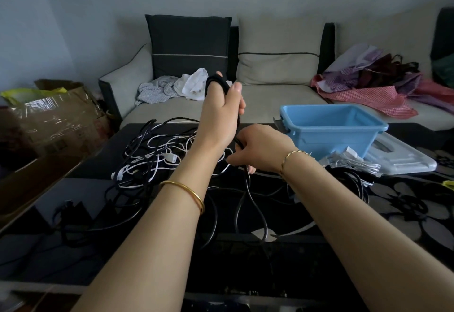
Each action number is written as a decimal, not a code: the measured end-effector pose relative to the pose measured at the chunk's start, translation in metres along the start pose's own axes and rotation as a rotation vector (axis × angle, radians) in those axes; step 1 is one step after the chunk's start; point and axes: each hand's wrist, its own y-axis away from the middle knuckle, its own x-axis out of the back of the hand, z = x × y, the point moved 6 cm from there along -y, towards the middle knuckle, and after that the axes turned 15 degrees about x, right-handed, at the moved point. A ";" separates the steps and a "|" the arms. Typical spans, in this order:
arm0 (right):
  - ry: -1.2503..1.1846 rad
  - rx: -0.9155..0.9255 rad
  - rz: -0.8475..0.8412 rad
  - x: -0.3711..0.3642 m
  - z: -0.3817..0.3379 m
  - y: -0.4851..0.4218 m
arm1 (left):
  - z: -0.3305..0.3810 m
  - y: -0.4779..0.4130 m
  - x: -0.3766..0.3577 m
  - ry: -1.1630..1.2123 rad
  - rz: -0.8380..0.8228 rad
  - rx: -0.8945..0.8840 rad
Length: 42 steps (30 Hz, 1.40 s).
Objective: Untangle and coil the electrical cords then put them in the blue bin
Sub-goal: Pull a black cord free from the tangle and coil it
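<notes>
My left hand (219, 112) is raised above the black table (73, 203) and grips a small coil of black cord (217, 81) wound around its fingers. Just below it, my right hand (258, 150) pinches the same black cord, whose loose end (250, 203) hangs down in loops onto the table. A tangle of white and black cords (157, 159) lies on the table to the left of my hands. The blue bin (329, 127) stands to the right, and what I can see of its inside is bare.
A pale lid (403, 159) lies under the bin's right side, with coiled white cords (353, 164) and a black cord bundle (348, 184) in front of it. A sofa (270, 95) with clothes stands behind the table. A cardboard box (56, 115) sits at the left.
</notes>
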 end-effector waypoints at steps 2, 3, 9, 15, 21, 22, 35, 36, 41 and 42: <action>0.016 0.015 -0.022 0.000 -0.003 0.001 | -0.001 -0.001 0.004 -0.018 0.033 -0.021; 0.012 0.019 -0.036 0.001 -0.004 0.002 | -0.001 -0.001 0.005 -0.033 0.035 -0.023; 0.154 0.014 -0.142 0.001 -0.002 0.007 | -0.008 0.001 0.005 -0.291 0.019 -0.048; 0.323 0.013 -0.027 0.010 -0.002 0.007 | -0.018 -0.001 -0.005 -0.801 0.035 -0.059; 0.365 0.022 0.091 0.018 0.007 0.007 | -0.036 -0.004 -0.004 -0.954 -0.188 0.135; 0.360 0.041 0.095 0.017 0.009 0.006 | -0.038 -0.004 -0.003 -0.889 -0.256 0.181; 0.185 0.214 0.685 0.025 0.024 0.007 | -0.056 0.007 0.017 -0.692 -0.447 0.476; 0.167 0.225 0.695 0.026 0.024 0.007 | -0.056 0.007 0.020 -0.659 -0.429 0.525; -0.119 0.140 0.652 0.025 0.041 0.006 | -0.057 0.004 0.035 -0.583 -0.402 0.653; -0.173 0.102 0.637 0.022 0.044 0.005 | -0.055 0.004 0.037 -0.594 -0.402 0.655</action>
